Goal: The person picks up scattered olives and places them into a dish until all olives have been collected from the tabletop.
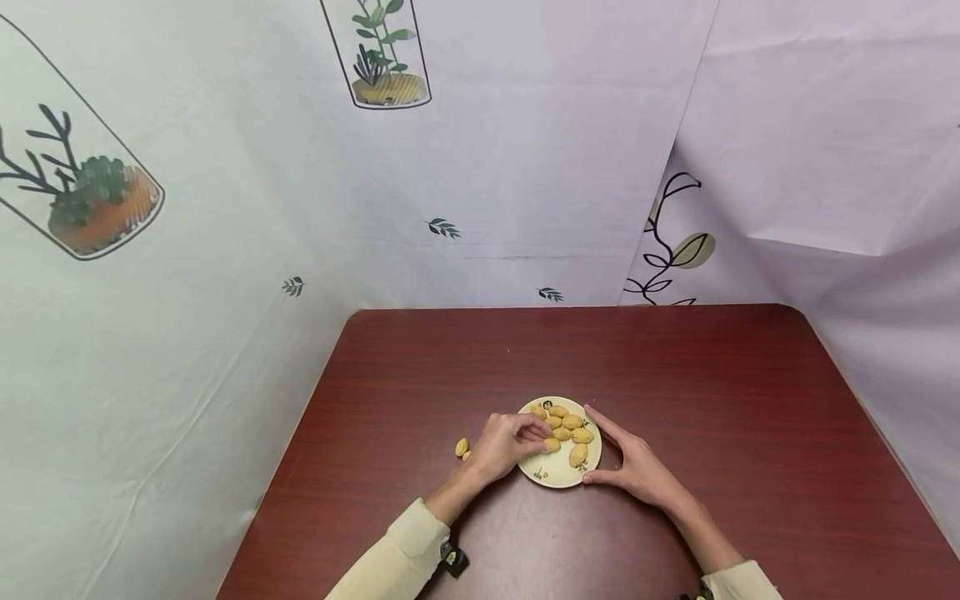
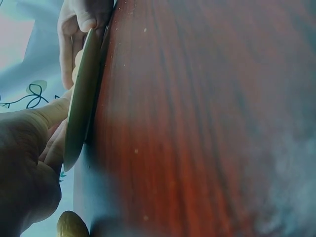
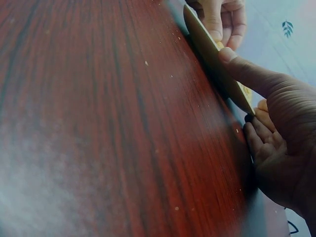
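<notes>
A round cream plate (image 1: 551,481) with small printed decorations holds several yellow-brown, nut-like oval pieces (image 1: 578,455). From the left, my left hand (image 1: 504,446) reaches over the rim, thumb and fingertips pinching one oval piece (image 1: 552,445) low over the plate. My right hand (image 1: 637,471) grips the plate's right side, thumb at the near rim and fingers spread round to the far rim. In the right wrist view the thumb (image 3: 242,64) presses on the edge of the plate (image 3: 212,54).
Left of the plate, two more oval pieces (image 1: 462,447) lie on the dark red wooden table (image 1: 420,367), one partly behind the left wrist. Pale printed cloth (image 1: 525,167) hangs along the table's back and sides.
</notes>
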Available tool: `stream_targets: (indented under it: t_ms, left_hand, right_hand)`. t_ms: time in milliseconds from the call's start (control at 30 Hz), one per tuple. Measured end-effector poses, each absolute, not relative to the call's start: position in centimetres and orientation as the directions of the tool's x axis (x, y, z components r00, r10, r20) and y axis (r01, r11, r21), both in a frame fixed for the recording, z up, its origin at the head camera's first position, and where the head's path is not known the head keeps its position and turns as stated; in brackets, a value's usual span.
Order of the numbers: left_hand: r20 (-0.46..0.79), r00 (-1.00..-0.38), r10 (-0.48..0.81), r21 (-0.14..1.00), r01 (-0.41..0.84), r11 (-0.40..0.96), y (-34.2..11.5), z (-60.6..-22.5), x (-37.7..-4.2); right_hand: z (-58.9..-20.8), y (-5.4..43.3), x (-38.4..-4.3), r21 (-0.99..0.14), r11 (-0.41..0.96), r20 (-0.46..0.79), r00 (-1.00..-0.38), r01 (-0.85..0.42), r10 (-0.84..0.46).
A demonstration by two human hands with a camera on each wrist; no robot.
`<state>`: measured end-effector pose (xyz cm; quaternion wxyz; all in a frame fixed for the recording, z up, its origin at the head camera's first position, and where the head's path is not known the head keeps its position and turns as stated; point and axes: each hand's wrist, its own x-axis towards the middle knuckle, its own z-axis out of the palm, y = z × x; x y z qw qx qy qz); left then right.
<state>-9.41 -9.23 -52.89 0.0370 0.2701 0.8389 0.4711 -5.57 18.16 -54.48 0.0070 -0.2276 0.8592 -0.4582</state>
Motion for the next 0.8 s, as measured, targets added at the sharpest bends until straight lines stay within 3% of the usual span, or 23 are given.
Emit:
stream_targets:
  t_ms: [800]
  left_hand:
    - [0.207,-0.823,0.529,0.751,0.48,0.453,-8.59,-52.95,-9.61]
  right_hand:
    - [-54.62,18.16,-5.62,-0.791,0.471,0.202,-0.894,-0.39,-0.401]
